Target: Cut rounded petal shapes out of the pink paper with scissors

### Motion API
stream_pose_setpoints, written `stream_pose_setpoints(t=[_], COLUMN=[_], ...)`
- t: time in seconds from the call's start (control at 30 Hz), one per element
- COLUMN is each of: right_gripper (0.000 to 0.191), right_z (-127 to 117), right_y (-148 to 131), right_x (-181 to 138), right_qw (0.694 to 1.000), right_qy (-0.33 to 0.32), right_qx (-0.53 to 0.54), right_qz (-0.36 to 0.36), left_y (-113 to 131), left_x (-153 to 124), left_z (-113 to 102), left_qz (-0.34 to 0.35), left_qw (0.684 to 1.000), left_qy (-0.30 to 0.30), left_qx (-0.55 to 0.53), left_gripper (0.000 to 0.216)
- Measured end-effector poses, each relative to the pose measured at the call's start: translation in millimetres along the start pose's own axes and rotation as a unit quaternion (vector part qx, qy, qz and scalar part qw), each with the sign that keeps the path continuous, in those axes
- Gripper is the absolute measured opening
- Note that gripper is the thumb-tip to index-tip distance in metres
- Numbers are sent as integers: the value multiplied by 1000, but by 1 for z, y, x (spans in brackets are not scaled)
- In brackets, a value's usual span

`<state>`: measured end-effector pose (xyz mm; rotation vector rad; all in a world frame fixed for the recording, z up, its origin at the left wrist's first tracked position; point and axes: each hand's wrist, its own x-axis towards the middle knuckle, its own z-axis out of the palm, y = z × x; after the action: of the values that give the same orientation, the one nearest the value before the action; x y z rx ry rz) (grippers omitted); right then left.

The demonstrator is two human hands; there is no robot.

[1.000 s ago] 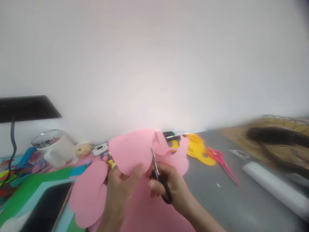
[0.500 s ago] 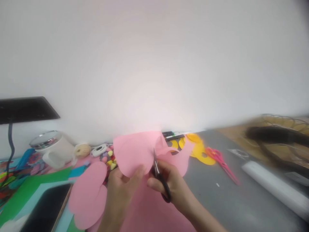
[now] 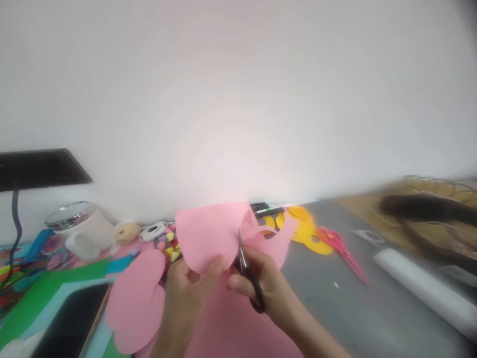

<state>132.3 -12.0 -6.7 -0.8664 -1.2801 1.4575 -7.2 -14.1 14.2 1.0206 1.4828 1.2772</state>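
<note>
My left hand pinches the lower edge of a sheet of pink paper, thumb in front and fingers behind. A faint curved outline shows on the sheet, and its lower edge is cut round. In my right hand are black-handled scissors, their blades pointing up at the right side of the paper. A curled pink offcut hangs to the right of the blades. Left of my left hand lie overlapping rounded pink paper pieces. Below both hands spreads more pink paper.
Yellow paper scraps and pink scissors lie to the right on the grey mat, near a white roll. On the left are a white mug, a phone and green paper. A white wall rises behind.
The scissors stay at the paper's right edge with hardly any shift. The sheet has tilted slightly, and the pink offcut on the right has moved a little. Both hands keep their grip.
</note>
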Motion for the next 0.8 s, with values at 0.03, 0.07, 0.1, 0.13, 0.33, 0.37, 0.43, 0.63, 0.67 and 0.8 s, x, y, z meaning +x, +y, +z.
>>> stream_pose_setpoints(t=[0.03,0.07,0.1,0.13,0.33,0.37,0.43,0.63,0.67,0.8], right_gripper=[42,43,44,44,44,44,44,42,42,43], right_z=[0,1,1,1,1,1,1,2,1,2], right_y=[0,-1,-1,-1,1,1,2,4,4,4], right_x=[0,0,0,-1,-1,-1,-1,-2,-2,-3], right_qw=[1000,1000,1000,1000,1000,1000,1000,1000,1000,1000], right_qy=[0,-1,-1,0,-5,-4,0,4,3,5], right_qx=[-1,-1,-1,0,8,10,13,12,10,10], right_qz=[1,1,3,5,14,15,19,25,25,29], left_y=[0,-1,-1,0,3,4,3,0,-1,-5], left_x=[0,0,0,0,-1,-1,-1,3,3,5], left_z=[0,-1,-1,-1,0,0,0,-1,-2,-3], left_qz=[-1,-3,-3,0,8,8,6,10,10,9], left_qw=[1000,1000,1000,1000,1000,1000,999,999,999,1000], left_qy=[-1,-4,-7,-10,-9,-10,-12,-9,-4,12], left_qx=[2,0,0,0,-22,-25,-30,-37,-31,-17], left_gripper=[34,34,34,34,30,29,28,31,32,34])
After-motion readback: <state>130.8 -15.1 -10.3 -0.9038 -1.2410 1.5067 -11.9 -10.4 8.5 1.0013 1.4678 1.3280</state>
